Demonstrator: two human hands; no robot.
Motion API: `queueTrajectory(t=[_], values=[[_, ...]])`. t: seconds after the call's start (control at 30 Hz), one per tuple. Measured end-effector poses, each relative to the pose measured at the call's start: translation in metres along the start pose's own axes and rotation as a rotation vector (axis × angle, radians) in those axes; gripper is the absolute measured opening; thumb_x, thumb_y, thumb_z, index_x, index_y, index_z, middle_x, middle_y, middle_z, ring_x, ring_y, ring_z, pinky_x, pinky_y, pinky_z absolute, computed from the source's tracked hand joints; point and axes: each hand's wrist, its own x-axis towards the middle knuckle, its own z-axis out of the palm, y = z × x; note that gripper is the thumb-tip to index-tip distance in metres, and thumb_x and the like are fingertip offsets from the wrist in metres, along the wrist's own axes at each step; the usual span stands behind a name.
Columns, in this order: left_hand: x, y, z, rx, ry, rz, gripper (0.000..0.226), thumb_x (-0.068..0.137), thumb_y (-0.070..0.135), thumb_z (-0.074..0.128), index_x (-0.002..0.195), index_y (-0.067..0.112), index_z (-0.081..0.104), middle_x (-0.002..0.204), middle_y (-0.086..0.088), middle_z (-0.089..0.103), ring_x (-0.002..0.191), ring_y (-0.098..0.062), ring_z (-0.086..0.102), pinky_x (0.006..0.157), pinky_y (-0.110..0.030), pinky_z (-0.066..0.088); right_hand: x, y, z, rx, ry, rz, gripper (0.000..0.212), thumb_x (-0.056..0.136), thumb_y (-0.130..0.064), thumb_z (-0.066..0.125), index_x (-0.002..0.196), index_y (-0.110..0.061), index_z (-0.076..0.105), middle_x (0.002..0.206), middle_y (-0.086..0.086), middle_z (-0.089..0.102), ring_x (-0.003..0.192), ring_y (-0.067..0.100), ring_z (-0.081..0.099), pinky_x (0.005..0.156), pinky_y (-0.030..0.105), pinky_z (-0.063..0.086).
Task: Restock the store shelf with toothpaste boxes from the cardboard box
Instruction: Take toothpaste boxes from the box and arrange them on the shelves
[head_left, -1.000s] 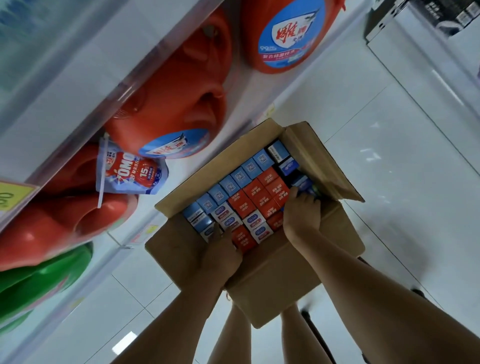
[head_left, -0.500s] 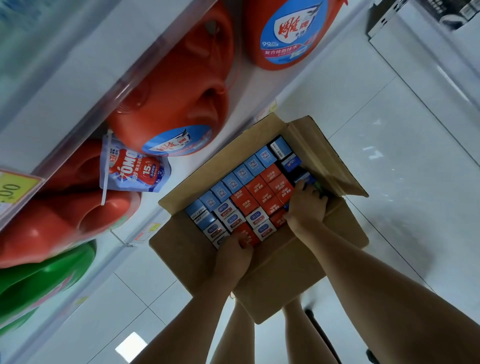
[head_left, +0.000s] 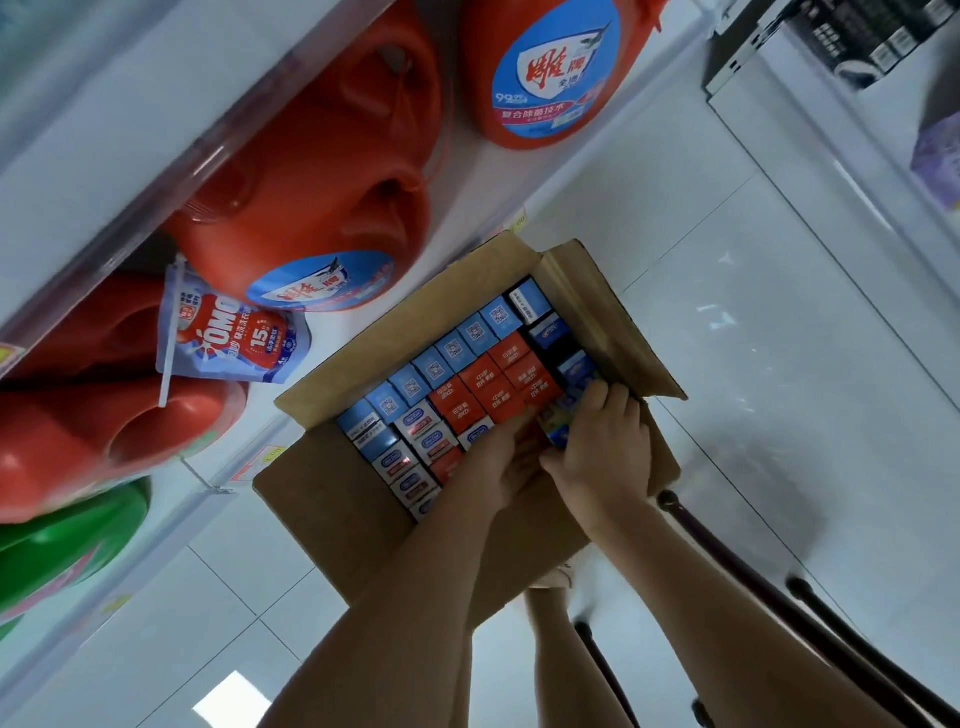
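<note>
An open cardboard box (head_left: 332, 499) sits on the floor, packed with upright toothpaste boxes: a blue row (head_left: 434, 366) along the far side, red ones (head_left: 493, 387) in the middle, white-ended ones (head_left: 415, 447) nearer me. My right hand (head_left: 605, 447) grips a blue and yellow toothpaste box (head_left: 563, 421) at the carton's right end, fingers curled over its top. My left hand (head_left: 498, 462) reaches in beside it, fingers on the red boxes and touching the same pack; its grip is hidden.
A store shelf (head_left: 171, 171) on the left holds big red detergent jugs (head_left: 332, 171), a hanging OMO pouch (head_left: 228, 338) and a green jug (head_left: 67, 540). White tiled floor (head_left: 779, 364) lies to the right. Dark cart bars (head_left: 753, 577) cross below my right arm.
My left hand moved right across the boxes to meet my right hand. The right hand has lifted a blue and yellow box partly out of the carton.
</note>
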Motion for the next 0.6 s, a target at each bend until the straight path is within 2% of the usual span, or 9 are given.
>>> queueTrajectory(t=[0.07, 0.13, 0.23, 0.33, 0.43, 0.47, 0.5, 0.57, 0.6], values=[[0.001, 0.009, 0.014, 0.015, -0.05, -0.026, 0.039, 0.089, 0.03, 0.063, 0.118, 0.005, 0.059, 0.111, -0.013, 0.065, 0.099, -0.024, 0.063, 0.081, -0.034, 0.051, -0.012, -0.001, -0.013, 0.027, 0.028, -0.016, 0.071, 0.07, -0.039, 0.079, 0.122, -0.012, 0.039, 0.119, 0.008, 0.05, 0.109, 0.023, 0.051, 0.092, 0.035, 0.047], [0.002, 0.016, 0.024, 0.088, -0.084, -0.067, 0.05, 0.083, 0.032, 0.069, 0.123, 0.005, 0.058, 0.115, -0.013, 0.065, 0.103, -0.025, 0.063, 0.091, -0.038, 0.051, -0.026, 0.0, -0.023, 0.046, 0.091, -0.045, 0.075, 0.056, -0.035, 0.088, 0.111, -0.011, 0.043, 0.106, 0.009, 0.054, 0.096, 0.025, 0.056, 0.078, 0.036, 0.053], [-0.006, 0.027, 0.038, 0.424, -0.085, -0.172, 0.061, 0.077, 0.043, 0.074, 0.122, 0.006, 0.057, 0.114, -0.012, 0.064, 0.104, -0.025, 0.062, 0.095, -0.039, 0.05, -0.047, 0.0, -0.034, 0.138, 0.19, -0.056, 0.082, 0.038, -0.027, 0.094, 0.1, -0.012, 0.044, 0.094, 0.008, 0.055, 0.082, 0.023, 0.059, 0.058, 0.031, 0.055], [-0.018, 0.036, 0.051, 0.756, -0.018, -0.2, 0.059, 0.075, 0.049, 0.072, 0.117, 0.01, 0.056, 0.121, -0.013, 0.058, 0.11, -0.028, 0.058, 0.093, -0.04, 0.051, -0.063, -0.002, -0.042, 0.151, 0.106, -0.028, 0.077, 0.046, -0.03, 0.092, 0.108, -0.012, 0.05, 0.103, 0.006, 0.053, 0.091, 0.019, 0.055, 0.062, 0.025, 0.055], [-0.037, 0.037, 0.055, 0.887, 0.016, -0.168, 0.033, 0.081, 0.036, 0.064, 0.103, 0.011, 0.059, 0.114, -0.011, 0.058, 0.103, -0.026, 0.058, 0.086, -0.038, 0.052, -0.075, -0.004, -0.054, 0.199, -0.001, -0.082, 0.075, 0.064, -0.032, 0.084, 0.125, -0.013, 0.043, 0.119, 0.004, 0.047, 0.108, 0.017, 0.049, 0.077, 0.025, 0.054], [-0.045, 0.036, 0.053, 0.897, 0.022, -0.167, 0.034, 0.082, 0.035, 0.064, 0.104, 0.01, 0.06, 0.112, -0.01, 0.059, 0.1, -0.025, 0.058, 0.085, -0.037, 0.052, -0.078, -0.005, -0.06, 0.243, -0.053, -0.121, 0.072, 0.072, -0.031, 0.08, 0.129, -0.015, 0.039, 0.124, 0.002, 0.044, 0.113, 0.016, 0.048, 0.082, 0.025, 0.053], [-0.051, 0.034, 0.045, 0.891, 0.032, -0.165, 0.044, 0.08, 0.039, 0.066, 0.111, 0.009, 0.059, 0.116, -0.009, 0.059, 0.101, -0.025, 0.058, 0.088, -0.038, 0.051, -0.081, -0.005, -0.066, 0.285, -0.124, -0.152, 0.068, 0.078, -0.032, 0.075, 0.131, -0.018, 0.034, 0.126, -0.001, 0.042, 0.115, 0.014, 0.048, 0.086, 0.025, 0.052], [-0.056, 0.029, 0.022, 0.806, 0.063, -0.144, 0.076, 0.067, 0.05, 0.076, 0.126, 0.006, 0.055, 0.132, -0.009, 0.054, 0.117, -0.028, 0.054, 0.099, -0.042, 0.045, -0.087, -0.004, -0.082, 0.372, -0.239, -0.189, 0.059, 0.083, -0.036, 0.068, 0.128, -0.023, 0.032, 0.123, -0.005, 0.044, 0.11, 0.012, 0.054, 0.085, 0.026, 0.052], [-0.06, 0.026, 0.01, 0.75, 0.08, -0.142, 0.082, 0.063, 0.051, 0.08, 0.127, 0.007, 0.054, 0.135, -0.009, 0.052, 0.12, -0.029, 0.053, 0.1, -0.043, 0.045, -0.09, -0.003, -0.09, 0.427, -0.275, -0.194, 0.055, 0.084, -0.038, 0.066, 0.126, -0.024, 0.034, 0.121, -0.005, 0.046, 0.107, 0.012, 0.057, 0.084, 0.027, 0.053]])
